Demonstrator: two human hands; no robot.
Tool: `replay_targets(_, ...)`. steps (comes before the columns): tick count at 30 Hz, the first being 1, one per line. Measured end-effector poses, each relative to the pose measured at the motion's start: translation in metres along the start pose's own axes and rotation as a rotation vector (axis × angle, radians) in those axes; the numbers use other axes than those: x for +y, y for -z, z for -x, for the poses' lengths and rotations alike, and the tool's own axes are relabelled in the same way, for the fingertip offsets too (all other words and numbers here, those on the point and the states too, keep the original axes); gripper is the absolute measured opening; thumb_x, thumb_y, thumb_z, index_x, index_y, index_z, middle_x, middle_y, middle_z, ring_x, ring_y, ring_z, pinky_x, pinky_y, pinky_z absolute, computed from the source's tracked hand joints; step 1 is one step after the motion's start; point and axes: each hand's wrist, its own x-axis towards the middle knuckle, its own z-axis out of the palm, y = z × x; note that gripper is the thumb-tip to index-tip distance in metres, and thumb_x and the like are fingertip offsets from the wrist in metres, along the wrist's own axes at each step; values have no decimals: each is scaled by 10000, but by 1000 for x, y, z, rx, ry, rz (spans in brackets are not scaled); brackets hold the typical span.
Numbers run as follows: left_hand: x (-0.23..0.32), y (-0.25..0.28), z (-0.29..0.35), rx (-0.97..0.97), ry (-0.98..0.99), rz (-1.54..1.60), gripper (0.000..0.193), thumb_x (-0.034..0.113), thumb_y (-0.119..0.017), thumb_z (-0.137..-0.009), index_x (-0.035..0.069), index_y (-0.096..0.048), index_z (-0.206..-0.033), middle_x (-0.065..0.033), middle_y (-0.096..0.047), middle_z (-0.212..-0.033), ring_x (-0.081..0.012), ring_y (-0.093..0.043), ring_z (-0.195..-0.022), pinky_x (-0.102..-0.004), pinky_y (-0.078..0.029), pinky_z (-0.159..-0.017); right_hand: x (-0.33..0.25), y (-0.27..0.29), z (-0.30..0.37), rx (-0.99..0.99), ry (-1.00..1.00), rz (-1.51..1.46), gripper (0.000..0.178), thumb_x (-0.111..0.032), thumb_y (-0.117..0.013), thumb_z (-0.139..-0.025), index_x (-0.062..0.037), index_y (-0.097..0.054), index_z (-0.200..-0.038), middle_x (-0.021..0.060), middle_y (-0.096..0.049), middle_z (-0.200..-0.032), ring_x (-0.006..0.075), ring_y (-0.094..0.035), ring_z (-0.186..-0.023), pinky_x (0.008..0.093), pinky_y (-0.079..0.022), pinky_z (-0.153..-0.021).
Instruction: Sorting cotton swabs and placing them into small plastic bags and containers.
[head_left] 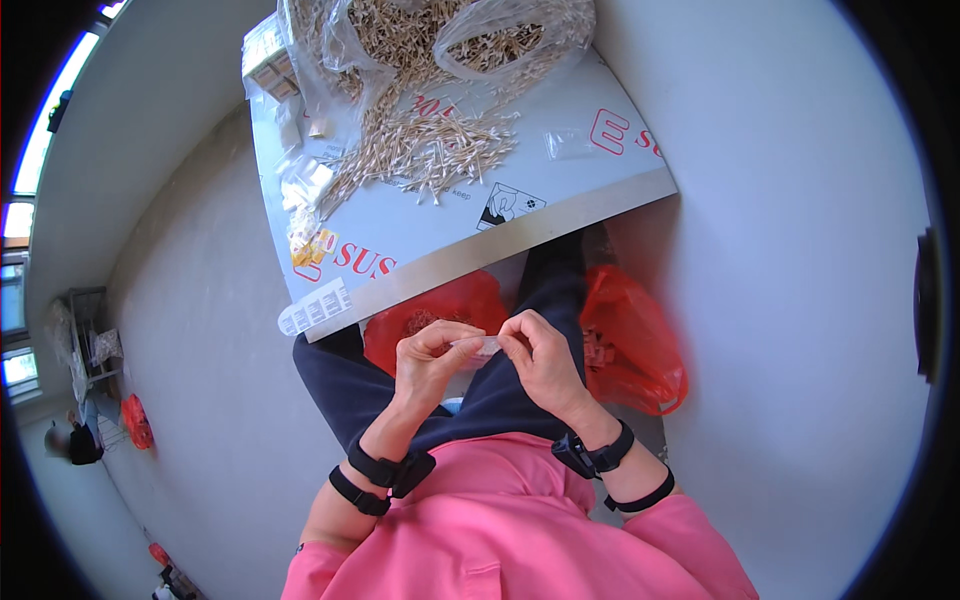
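My left hand [425, 362] and my right hand [543, 362] meet over my lap, in front of the table's near edge. Thumbs and fingers of both pinch a small pale transparent plastic packet [487, 347], one hand at each end. Its contents are too small to make out. Beyond them, loose cotton swabs [430, 150] lie in a heap on the table [560, 190], spilling from large transparent plastic bags [500, 40].
Below the table edge a red plastic bag [385, 335] sits between my legs, and another red bag [640, 345] stands right of my leg. Small white packets [303, 180], yellow-and-white packets [312, 245] and a label sheet [316, 306] line the table's left side. A flat transparent packet [568, 145] lies at right.
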Motion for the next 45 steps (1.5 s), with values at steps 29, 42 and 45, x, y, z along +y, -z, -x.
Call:
replay_targets(29,-77,120,-127,681,74,-274,297,154,-623,-977,16,-615,-1240,-47,-664,-1018,-104,-595,-816,-244,-485,-747,97,-59,-205,-13,291,425,107,-41,-622,-880,-55,-659,-980,117,-642,-945,328,-640,-900,403,-519,-769)
replay_targets(42,-17,233,-206,929,-350,-1062,67,108,-711,-821,78,-661,-855,-61,-605,-1011,-261,-599,-987,-390,-463,-827,42,-163,-186,-99,255,131,144,8,-648,-868,-39,-652,-1003,117,-645,-945,308,-654,-802,372,-522,-676)
replay_targets(45,-10,215,-167,952,-586,-854,51,67,-676,-872,64,-625,-866,-37,-637,-978,-166,-606,-851,-312,-464,-752,28,-156,-168,-22,182,111,282,-3,-690,-847,-41,-627,-1119,121,-633,-1092,266,-646,-798,342,-518,-671)
